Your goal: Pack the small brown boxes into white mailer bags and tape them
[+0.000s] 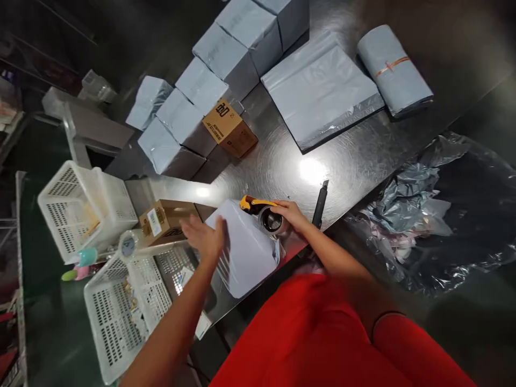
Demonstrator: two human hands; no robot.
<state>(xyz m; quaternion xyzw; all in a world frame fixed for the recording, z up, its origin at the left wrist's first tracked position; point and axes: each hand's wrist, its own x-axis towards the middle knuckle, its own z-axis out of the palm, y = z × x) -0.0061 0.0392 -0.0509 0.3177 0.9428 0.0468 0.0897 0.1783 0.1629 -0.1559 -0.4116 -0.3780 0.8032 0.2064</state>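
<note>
A grey-white wrapped package [245, 252] lies at the front edge of the metal table. My right hand [291, 214] grips a yellow and black tape dispenser [262, 210] with a roll of clear tape, at the package's right upper side. My left hand [205, 236], fingers spread and holding nothing, is at the package's left side. A brown box [165, 221] with a white label stands just left of that hand. To the right of my right hand a black box cutter [321, 204] lies with its blade showing.
Grey wrapped boxes [201, 86] stand in a row at the back, a brown box [229, 129] against them. Flat grey bags [322, 91] and a tied roll [395, 70] lie back right. White baskets [121, 317] are left; a plastic waste bag [475, 215] hangs right.
</note>
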